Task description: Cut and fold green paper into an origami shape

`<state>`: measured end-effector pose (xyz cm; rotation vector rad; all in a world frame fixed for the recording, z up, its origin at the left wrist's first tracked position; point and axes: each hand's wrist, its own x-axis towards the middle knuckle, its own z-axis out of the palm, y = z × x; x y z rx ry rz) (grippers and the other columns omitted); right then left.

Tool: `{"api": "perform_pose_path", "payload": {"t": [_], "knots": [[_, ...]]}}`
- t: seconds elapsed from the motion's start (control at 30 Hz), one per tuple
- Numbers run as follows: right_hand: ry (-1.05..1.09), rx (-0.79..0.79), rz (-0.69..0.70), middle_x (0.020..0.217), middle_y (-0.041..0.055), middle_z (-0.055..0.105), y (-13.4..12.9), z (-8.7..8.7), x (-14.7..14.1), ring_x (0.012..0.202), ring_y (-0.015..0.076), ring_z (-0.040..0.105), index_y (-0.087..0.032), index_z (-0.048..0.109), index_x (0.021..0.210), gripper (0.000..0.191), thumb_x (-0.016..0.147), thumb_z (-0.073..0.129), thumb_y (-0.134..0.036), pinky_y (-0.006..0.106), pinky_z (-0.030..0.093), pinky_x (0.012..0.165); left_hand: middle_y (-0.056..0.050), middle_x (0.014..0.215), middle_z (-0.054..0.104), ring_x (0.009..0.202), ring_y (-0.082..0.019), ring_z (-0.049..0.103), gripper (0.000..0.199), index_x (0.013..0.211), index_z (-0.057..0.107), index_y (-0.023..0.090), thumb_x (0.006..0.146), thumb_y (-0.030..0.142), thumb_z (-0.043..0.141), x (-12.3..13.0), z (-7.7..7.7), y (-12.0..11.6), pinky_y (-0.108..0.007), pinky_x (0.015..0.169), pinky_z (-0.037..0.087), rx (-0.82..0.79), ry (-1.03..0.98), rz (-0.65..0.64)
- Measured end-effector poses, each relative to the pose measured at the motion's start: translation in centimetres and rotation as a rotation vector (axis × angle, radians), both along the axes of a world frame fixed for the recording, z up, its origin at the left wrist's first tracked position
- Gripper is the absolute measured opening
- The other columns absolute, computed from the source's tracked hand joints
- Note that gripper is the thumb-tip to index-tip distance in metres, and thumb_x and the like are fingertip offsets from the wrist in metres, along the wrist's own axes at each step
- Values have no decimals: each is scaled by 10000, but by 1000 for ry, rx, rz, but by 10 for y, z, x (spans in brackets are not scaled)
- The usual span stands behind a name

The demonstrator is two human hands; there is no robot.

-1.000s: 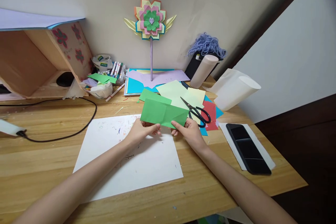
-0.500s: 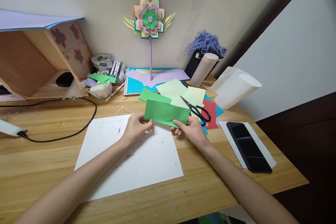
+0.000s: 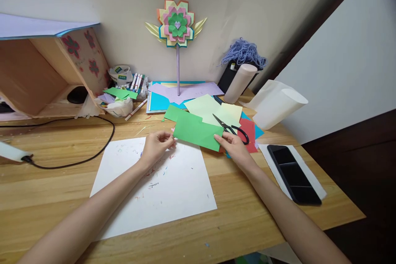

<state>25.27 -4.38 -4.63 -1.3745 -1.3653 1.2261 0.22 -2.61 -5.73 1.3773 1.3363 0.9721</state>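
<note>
A rectangular piece of green paper [image 3: 198,133] is held up between my two hands over the top of a marked white sheet [image 3: 173,187]. My left hand [image 3: 157,145] is closed in a pinch at the paper's lower left corner. On the right edge, my right hand [image 3: 233,148] grips it with the thumb on the front face and the fingers behind, mostly hidden. Another green paper piece [image 3: 173,113] lies just behind. Black-handled scissors [image 3: 230,127] rest on pale yellow paper [image 3: 202,107] beyond my right hand.
A paper flower [image 3: 177,24] on a purple stem stands at the back. A phone [image 3: 293,173] and a white paper roll [image 3: 280,105] are at right. Markers [image 3: 137,82], a tape roll [image 3: 120,74] and an open cardboard box [image 3: 83,70] are at left, near a black cable [image 3: 102,152].
My right hand has shifted right, to the green paper's right edge. The paper has moved slightly right and tilted, its right end lower. My left hand has moved a little left.
</note>
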Motion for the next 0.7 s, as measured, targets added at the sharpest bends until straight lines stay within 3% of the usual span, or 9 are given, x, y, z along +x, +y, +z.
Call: {"api": "perform_pose_path", "payload": {"t": [0.23,0.3,0.4,0.47,0.57,0.63,0.7], "knots": [[-206,161,-231,483,-55,385,-2,8,7,454,83,400,-171,486,531,361,652,688,-445,219,314,416,-78,784,679,695,-175,652,294,835,620,125,790,399,523,-1,-2,0,-282,613,515,81,-16,38],[-221,205,-287,491,-52,408,-4,7,4,443,80,389,-165,523,554,335,620,715,-431,224,316,412,-79,869,663,764,-177,647,285,921,598,143,806,390,513,-1,1,-1,-279,628,511,205,51,101],[-184,197,-238,565,-16,522,-7,3,-1,475,105,465,-158,575,622,317,604,731,-433,244,380,450,-73,994,605,868,-170,614,284,1029,546,182,786,327,562,2,7,-8,-267,659,498,546,254,175],[-151,190,-179,621,2,569,-9,0,-7,525,122,511,-169,532,590,336,604,735,-437,250,410,490,-75,1077,570,851,-149,606,364,1123,500,206,776,287,577,5,9,-14,-253,653,489,739,397,59],[-103,200,-132,660,6,592,-14,-3,-16,580,132,544,-190,398,531,434,577,758,-429,244,427,521,-94,1193,544,774,-132,610,508,1263,391,219,796,315,565,12,5,-24,-247,618,480,844,605,-281],[-76,147,-87,587,-17,566,-17,-4,-20,502,115,518,-199,386,553,434,602,741,-443,232,409,468,-92,1112,602,726,-139,608,539,1294,354,193,814,335,550,16,0,-28,-256,597,469,871,689,-400],[-48,79,-50,491,-42,523,-19,-4,-22,416,104,481,-203,413,595,388,677,674,-477,225,392,420,-49,881,659,653,-141,594,402,1221,430,169,841,273,510,17,-5,-30,-246,545,431,925,739,-404]]}}
